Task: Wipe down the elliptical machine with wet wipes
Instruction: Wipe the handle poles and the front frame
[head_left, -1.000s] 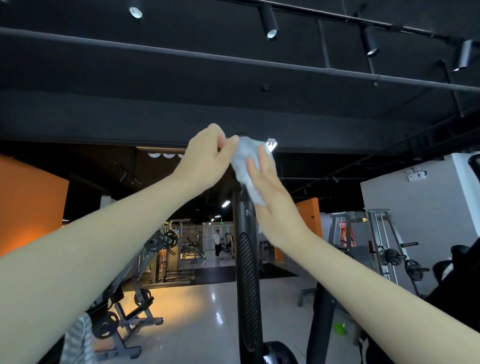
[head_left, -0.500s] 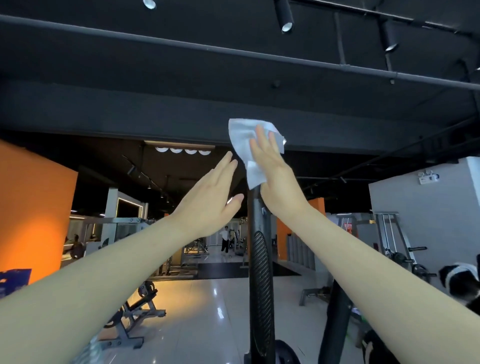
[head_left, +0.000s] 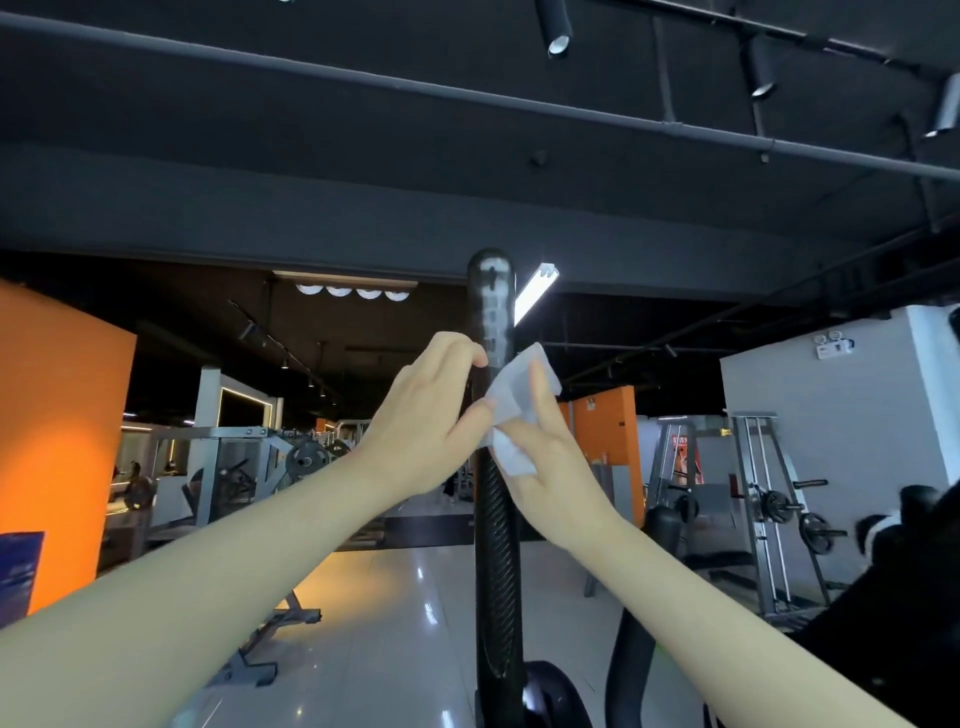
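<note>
Landmark: the elliptical's tall black tubular handlebar (head_left: 493, 519), standing straight in front of the person at about head height.
Long axis: near vertical, running from its glossy rounded cap (head_left: 491, 270) above both hands down through the ribbed grip (head_left: 497, 561) below them.
Wipe: a thin white crumpled wet wipe (head_left: 511, 402) lies against the right side of the handlebar, well below the cap and just above the ribbed grip.
Right hand: the right hand (head_left: 553, 473) is to the right of the handlebar, its fingers (head_left: 540, 387) straight and flat on the wipe, pressing it to the tube; its thumb is hidden under the wipe's lower fold.
Left hand: the left hand (head_left: 426, 423) is on the left of the handlebar at the same height, its fingertips (head_left: 470, 358) curled onto the tube and its thumb reaching across to touch the wipe's near edge.
Nearer hand: both are in contact, but only the right one carries the wipe.
What the move turns on: I judge the stroke must follow the tube's length; the cap lies above the hands and the ribbed grip below.
Risk: the loose wipe could bunch on the ribs.
</note>
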